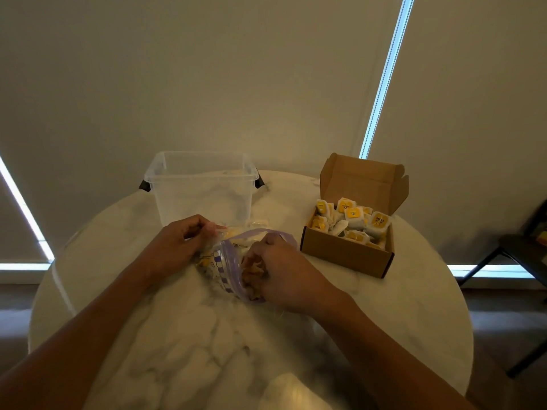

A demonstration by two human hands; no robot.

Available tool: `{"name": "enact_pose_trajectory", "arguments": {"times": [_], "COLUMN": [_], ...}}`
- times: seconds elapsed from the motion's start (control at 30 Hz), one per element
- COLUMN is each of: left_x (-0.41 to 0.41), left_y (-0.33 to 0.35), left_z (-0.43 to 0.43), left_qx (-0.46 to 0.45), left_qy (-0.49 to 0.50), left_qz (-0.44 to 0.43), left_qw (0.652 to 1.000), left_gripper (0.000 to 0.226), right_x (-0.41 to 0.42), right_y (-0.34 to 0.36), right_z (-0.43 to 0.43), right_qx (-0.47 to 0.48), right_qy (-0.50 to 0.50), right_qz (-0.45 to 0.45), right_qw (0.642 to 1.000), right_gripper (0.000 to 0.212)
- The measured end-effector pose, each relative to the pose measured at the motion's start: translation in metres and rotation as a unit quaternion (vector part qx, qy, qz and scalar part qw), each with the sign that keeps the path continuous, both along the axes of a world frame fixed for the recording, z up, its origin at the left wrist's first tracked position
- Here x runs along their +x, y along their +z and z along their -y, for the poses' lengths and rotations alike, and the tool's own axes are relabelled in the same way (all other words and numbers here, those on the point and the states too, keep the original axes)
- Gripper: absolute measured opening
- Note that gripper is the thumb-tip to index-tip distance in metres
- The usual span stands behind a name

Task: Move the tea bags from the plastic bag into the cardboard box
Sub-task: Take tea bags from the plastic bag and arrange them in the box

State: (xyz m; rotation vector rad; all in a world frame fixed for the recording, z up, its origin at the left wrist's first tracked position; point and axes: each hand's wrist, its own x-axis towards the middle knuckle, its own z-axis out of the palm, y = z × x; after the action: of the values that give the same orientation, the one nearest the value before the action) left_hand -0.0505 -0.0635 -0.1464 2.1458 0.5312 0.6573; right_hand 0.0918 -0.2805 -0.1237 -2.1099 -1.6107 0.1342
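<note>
The round marble table (207, 335) bears a clear tub (201, 184), plastic bag (219, 261) and open cardboard box (346, 251).

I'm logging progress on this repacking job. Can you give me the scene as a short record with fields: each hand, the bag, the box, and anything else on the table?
left hand: pinches the rim of the plastic bag, keeping its mouth open
right hand: in the bag's mouth, fingers curled round tea bags
cardboard box: right of the bag, lid flap up, already heaped with tea bags
clear bin: behind the bag, no lid on
table: round, marbled top
</note>
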Motion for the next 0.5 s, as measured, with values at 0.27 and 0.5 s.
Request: {"name": "enact_pose_trajectory", "arguments": {"times": [0.27, 0.5], "left_x": [-0.002, -0.001], "left_y": [-0.001, -0.004], "left_z": [-0.001, -0.011], "left_qx": [-0.027, -0.044], "left_qy": [0.003, -0.018], "left_qz": [0.01, 0.04], "left_qw": [1.0, 0.998], "left_gripper": [0.039, 0.033], "right_x": [0.021, 0.033], "right_y": [0.037, 0.04], "right_z": [0.035, 0.047], "right_qx": [0.149, 0.17], "right_qy": [0.017, 0.02], "right_qz": [-0.173, -0.214], "right_qw": [0.973, 0.962], "right_gripper": [0.022, 0.026]}}
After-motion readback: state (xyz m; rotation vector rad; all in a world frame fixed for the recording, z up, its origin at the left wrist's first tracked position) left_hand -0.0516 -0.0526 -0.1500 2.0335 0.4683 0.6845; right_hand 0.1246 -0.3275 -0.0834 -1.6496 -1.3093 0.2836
